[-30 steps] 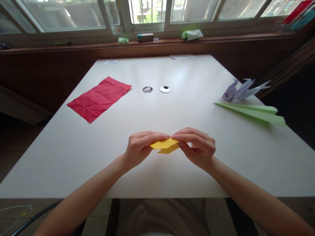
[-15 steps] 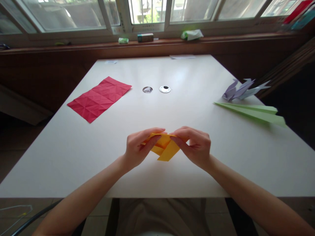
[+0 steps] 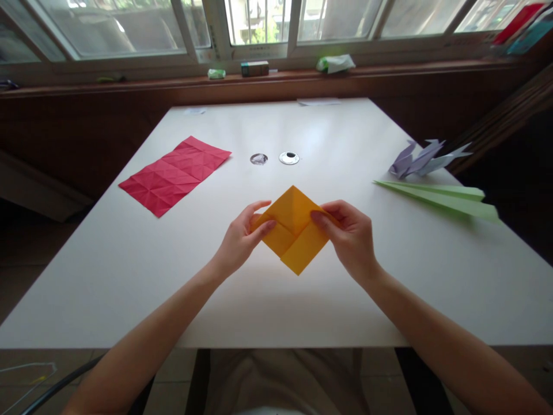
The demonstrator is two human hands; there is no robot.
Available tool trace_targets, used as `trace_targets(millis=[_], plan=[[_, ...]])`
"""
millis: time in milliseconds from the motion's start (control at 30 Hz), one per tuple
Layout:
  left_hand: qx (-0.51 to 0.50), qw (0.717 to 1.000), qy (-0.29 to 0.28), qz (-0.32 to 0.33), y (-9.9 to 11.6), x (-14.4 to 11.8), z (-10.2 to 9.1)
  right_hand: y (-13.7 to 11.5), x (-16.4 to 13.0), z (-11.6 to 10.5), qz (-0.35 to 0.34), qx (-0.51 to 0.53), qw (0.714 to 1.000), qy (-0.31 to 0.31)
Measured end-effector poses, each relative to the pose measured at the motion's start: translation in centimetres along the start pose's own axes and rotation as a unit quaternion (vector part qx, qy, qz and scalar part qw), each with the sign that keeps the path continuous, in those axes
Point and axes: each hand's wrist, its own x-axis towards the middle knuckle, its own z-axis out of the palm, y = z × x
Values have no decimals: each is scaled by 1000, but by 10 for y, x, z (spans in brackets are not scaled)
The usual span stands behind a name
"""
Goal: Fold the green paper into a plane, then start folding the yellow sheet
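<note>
Nearest to me, at the front middle of the white surface (image 3: 129,276), I hold a yellow-orange paper (image 3: 295,227) between both hands, raised a little above the surface. It is unfolded to a diamond shape with one corner pointing away from me and one toward me, and creases run across its face.

1. Left hand (image 3: 242,239): closed on the paper's left corner, thumb on the face toward me, fingers curled behind the edge.
2. Right hand (image 3: 352,236): closed on the paper's right corner, thumb pressed on the face toward me, fingers behind.

Both forearms reach in from the lower edge of the view.

Farther out, on the left, a red creased sheet (image 3: 175,174) lies flat on the surface, well apart from the hands. On the right, a green paper plane (image 3: 440,196) rests near the surface's edge. Just beyond it sits a pale purple folded figure (image 3: 421,159).

Toward the middle, beyond the paper, two round grommets (image 3: 289,158) sit side by side in the surface.

At the far end, a window sill (image 3: 389,70) carries a small dark box (image 3: 254,68), a green lump (image 3: 216,73) and a crumpled pale wrapper (image 3: 336,62).
</note>
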Motion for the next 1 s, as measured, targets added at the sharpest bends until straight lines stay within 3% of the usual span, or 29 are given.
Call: trace_targets(millis=[133, 300, 467, 667, 1000], plan=[[-6, 999, 42, -3, 0, 1, -3, -1, 4, -2, 42, 73, 996, -24], [-39, 993, 108, 22, 4, 2, -8, -3, 6, -4, 31, 98, 991, -83], [-100, 994, 40, 20, 8, 3, -14, -1, 10, -4, 67, 138, 985, -75], [-83, 995, -62, 18, 16, 4, -23, -3, 15, -8, 122, 186, 972, -72], [-91, 995, -33, 40, 9, 8, -26, -6, 15, -13, 102, 190, 965, -153]])
